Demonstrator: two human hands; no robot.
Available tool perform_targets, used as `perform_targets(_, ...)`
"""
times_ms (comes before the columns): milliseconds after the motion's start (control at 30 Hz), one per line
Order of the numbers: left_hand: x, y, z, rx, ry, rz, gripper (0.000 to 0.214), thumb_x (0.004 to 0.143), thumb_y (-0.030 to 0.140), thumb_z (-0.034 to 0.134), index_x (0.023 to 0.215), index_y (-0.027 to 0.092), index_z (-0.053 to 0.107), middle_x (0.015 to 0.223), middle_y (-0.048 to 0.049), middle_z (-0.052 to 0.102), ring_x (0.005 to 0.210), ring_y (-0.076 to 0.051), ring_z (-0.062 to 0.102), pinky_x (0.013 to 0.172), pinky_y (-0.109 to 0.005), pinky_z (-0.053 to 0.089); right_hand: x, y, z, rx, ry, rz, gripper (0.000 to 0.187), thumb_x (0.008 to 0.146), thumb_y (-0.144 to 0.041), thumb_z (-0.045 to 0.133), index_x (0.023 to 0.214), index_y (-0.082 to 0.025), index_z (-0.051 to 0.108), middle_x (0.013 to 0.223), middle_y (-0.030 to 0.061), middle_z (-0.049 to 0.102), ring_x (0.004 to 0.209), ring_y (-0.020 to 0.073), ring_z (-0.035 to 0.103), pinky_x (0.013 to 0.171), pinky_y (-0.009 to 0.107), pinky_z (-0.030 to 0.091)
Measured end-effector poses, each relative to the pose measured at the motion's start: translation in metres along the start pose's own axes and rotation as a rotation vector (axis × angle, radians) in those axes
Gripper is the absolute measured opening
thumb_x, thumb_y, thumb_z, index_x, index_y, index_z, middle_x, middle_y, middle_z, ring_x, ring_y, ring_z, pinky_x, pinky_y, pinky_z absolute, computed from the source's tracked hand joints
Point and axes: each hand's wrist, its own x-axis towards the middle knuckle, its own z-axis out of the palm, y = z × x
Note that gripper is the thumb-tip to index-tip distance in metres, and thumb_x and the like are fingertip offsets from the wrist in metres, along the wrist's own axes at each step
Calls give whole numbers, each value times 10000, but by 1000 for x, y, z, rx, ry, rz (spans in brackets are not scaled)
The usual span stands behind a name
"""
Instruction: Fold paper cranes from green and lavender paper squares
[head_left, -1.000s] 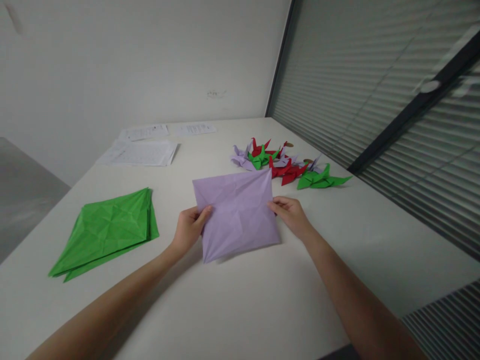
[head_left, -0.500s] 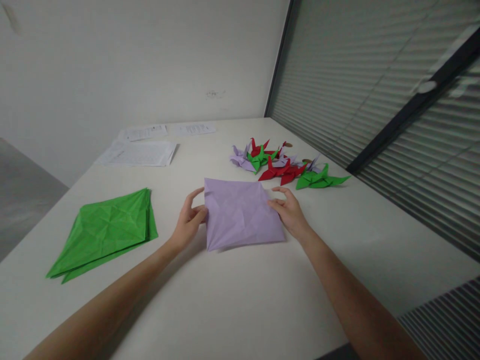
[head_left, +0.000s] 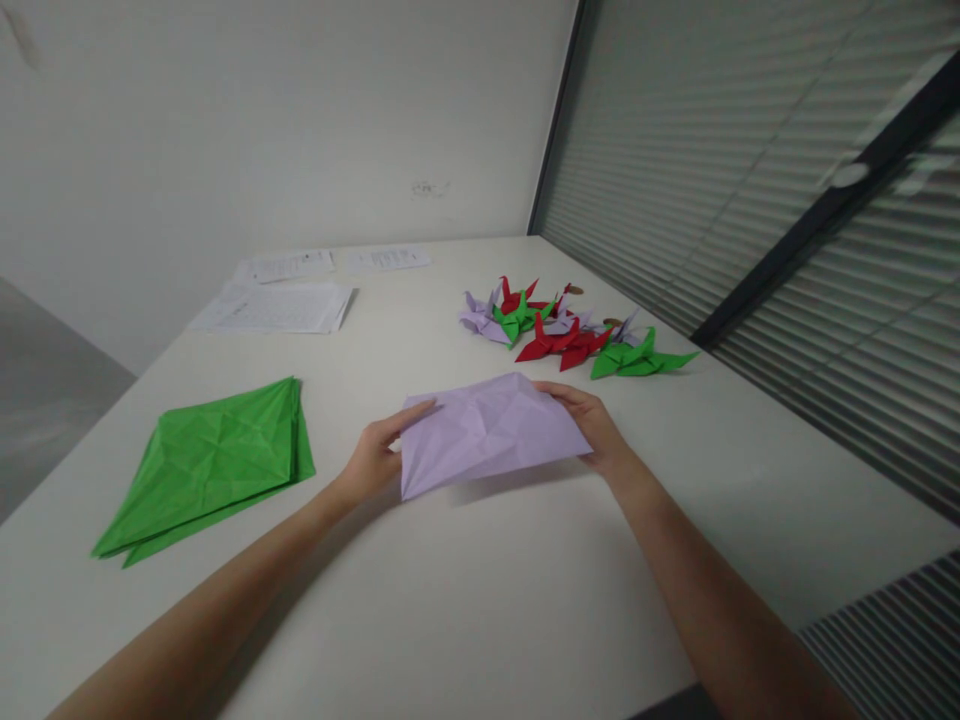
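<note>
Head view: a creased lilac paper sheet [head_left: 491, 430] is held between both hands just above the pale tabletop [head_left: 480, 600], casting a shadow under its near edge. It lies close to flat, its face turned up. As seen here its longer stretch runs side to side from one hand to the other. Its near left corner dips lowest towards the person, and its far edge rises to a blunt peak pointing away.

The left hand [head_left: 375, 455] is closed on the sheet's left edge, with one digit laid along the top near the far left corner and the rest hidden beneath. The right hand [head_left: 592, 425] is closed on the right edge, fingers curled over the far right corner.

Well to the left of the lilac sheet lies a stack of green paper sheets [head_left: 217, 455], flat on the tabletop. Beyond the sheet and a little to its right sits a cluster of folded paper figures [head_left: 562, 330] in red, green and lilac. Farther beyond it, to the left, lie printed white papers [head_left: 277, 305]. Slatted window blinds [head_left: 750, 200] fill the wall to the sheet's right.
</note>
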Motion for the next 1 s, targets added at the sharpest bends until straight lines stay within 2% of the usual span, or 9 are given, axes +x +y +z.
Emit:
perform_targets(100, 0, 1, -2, 18, -28, -95, 606, 811, 390, 668, 1353, 152, 537, 1248, -133, 650, 1103, -279, 645, 949, -386, 527, -2, 0, 3, -31, -76, -24, 412, 568, -399, 848, 946, -261, 763, 1041, 50, 748, 956, 253, 695, 843, 385, 547)
perform_targets(200, -1, 1, 0, -14, -62, -183, 566, 781, 380, 687, 1291, 147, 601, 1213, -129, 670, 1091, -294, 649, 928, -377, 537, -1, 2, 5, -63, -109, -26, 396, 584, -345, 852, 961, -255, 767, 1032, 51, 752, 971, 236, 694, 910, 386, 531)
perform_targets(367, -1, 2, 2, -69, -56, -168, 485, 771, 332, 695, 1227, 172, 657, 1216, -126, 669, 1107, -308, 639, 937, -393, 523, -1, 8, 7, -37, -128, -34, 544, 576, -315, 861, 1101, -274, 722, 1139, 46, 721, 1012, 226, 682, 929, 389, 534)
perform_targets(600, -1, 6, -3, -118, -31, -77, 463, 684, 395, 779, 1091, 180, 738, 1099, -150, 716, 1007, -317, 677, 854, -370, 541, -3, 0, 3, -141, -129, -31, 347, 614, -449, 818, 908, -267, 784, 989, 47, 762, 927, 260, 707, 892, 422, 541)
perform_targets(667, -1, 5, -1, -113, -24, -70, 404, 700, 389, 765, 1053, 192, 754, 1064, -140, 729, 969, -299, 687, 842, -365, 538, -2, -3, 1, -187, -135, -47, 342, 583, -473, 830, 848, -261, 793, 953, 60, 767, 913, 280, 707, 863, 418, 543)
perform_targets(767, -2, 1, 4, -101, 58, -131, 276, 767, 370, 702, 979, 210, 777, 1005, -110, 748, 921, -264, 694, 819, -344, 537, -1, -2, 2, -245, -144, -92, 359, 537, -490, 845, 789, -240, 796, 930, 84, 766, 907, 298, 699, 836, 408, 531)
perform_targets(933, -2, -4, 14, -216, 196, -311, 273, 716, 458, 734, 728, 190, 787, 739, -64, 755, 703, -225, 680, 709, -329, 539, -1, 8, 10, -300, 40, -94, 334, 645, -531, 750, 639, -197, 757, 728, 59, 737, 744, 231, 666, 762, 371, 498)
perform_targets(1000, -2, -5, 17, -291, 241, -368, 314, 714, 482, 735, 696, 171, 778, 715, -62, 749, 673, -215, 670, 718, -344, 539, -1, 10, 13, -308, 91, -96, 335, 681, -508, 726, 599, -183, 733, 685, 41, 709, 715, 205, 640, 745, 350, 479)
